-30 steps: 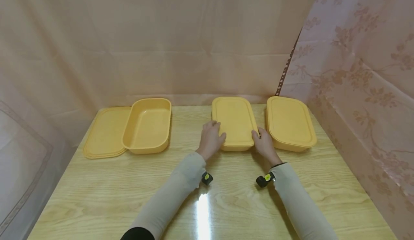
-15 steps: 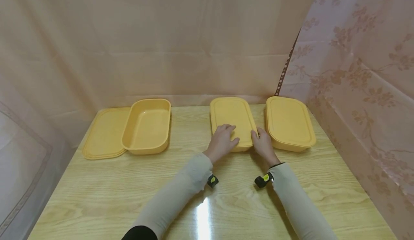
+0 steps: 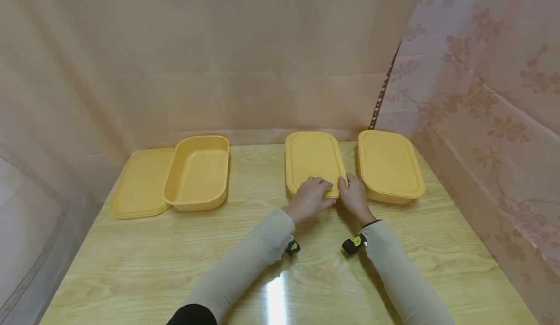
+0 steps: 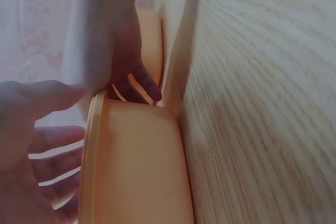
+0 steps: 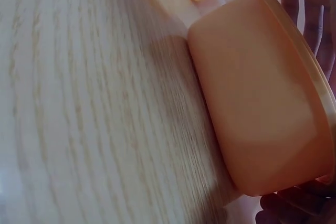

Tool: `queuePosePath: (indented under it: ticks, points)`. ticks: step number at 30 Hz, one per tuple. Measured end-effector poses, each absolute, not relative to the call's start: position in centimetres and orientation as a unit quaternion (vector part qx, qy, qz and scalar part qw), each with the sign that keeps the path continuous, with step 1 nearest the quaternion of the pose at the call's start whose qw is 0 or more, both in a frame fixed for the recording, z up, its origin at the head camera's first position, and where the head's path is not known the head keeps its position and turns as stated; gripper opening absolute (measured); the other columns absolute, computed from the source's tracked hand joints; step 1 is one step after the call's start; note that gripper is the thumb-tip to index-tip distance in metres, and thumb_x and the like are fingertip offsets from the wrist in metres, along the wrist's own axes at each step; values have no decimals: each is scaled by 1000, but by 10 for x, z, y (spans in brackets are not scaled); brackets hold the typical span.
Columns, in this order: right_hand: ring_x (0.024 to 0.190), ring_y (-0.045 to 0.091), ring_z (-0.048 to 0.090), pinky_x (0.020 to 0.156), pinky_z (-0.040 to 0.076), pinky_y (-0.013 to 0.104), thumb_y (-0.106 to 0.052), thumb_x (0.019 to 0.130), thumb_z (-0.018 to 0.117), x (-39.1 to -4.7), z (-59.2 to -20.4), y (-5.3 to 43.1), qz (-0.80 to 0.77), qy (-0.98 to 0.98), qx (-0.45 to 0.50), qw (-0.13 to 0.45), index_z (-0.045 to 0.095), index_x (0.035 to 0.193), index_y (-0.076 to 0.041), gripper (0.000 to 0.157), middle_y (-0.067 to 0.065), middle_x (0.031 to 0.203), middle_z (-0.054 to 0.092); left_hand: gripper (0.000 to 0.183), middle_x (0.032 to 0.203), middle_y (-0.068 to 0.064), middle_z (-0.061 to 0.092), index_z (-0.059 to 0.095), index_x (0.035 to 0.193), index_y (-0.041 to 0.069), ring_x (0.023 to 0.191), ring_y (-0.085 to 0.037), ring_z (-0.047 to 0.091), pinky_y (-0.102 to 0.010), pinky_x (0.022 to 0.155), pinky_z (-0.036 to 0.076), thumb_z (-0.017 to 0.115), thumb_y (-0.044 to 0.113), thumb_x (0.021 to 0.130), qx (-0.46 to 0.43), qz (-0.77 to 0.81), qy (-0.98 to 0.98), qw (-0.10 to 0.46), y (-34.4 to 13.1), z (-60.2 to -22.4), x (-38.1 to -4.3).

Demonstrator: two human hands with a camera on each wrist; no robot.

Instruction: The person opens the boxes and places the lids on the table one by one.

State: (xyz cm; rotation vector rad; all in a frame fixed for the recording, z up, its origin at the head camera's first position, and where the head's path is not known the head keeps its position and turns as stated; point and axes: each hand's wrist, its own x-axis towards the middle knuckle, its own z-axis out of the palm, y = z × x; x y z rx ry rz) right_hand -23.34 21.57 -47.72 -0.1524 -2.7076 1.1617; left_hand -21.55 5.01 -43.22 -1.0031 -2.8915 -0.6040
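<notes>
A yellow lidded food container (image 3: 314,157) stands on the wooden table in the head view, its near side facing me. My left hand (image 3: 308,199) lies over the near part of its lid, fingers extended across the top, pressing near the front right corner. My right hand (image 3: 355,199) holds the right side, thumb at the lid's edge and fingers down along the wall. In the left wrist view the container wall (image 4: 142,166) shows beneath the lid rim, with left fingers (image 4: 58,158) above the lid. The right wrist view shows the same container (image 5: 257,93) from its near side.
Another lidded yellow container (image 3: 389,164) stands close by on the right. To the left is an uncovered yellow container (image 3: 199,171), overlapping a loose yellow lid (image 3: 142,184). Curtains hang behind the table (image 3: 236,257) and along both sides.
My left hand has moved from the container's left edge rightward and nearer, across the lid to its front right part. The right hand stays at the right side.
</notes>
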Motion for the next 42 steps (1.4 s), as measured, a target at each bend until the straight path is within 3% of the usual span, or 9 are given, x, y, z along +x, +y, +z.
queuePosePath:
  ticks: [5,17,42]
  points:
    - [115,48,54,99,43,55,-18,99,42,-235,-477,214,383,-916,-51,110,56,121,14,41,35,120,58,37,122,-1,64,68,121,14,113,-20,56,-31,92,49,67,35,91,-333,-174,-926,35,49,-435,-217]
    - [115,47,54,99,43,55,-18,99,41,-234,-480,214,390,-913,-53,106,56,122,13,41,34,121,58,21,113,6,66,69,110,21,107,-15,58,-29,80,50,67,31,92,-358,-105,-923,99,49,-443,-219]
    - [115,45,54,99,43,55,-19,100,40,-233,-478,217,396,-912,-52,97,55,123,13,42,33,121,57,15,108,5,65,66,108,19,99,-12,59,-27,73,50,57,26,98,-363,-7,-924,119,58,-438,-215]
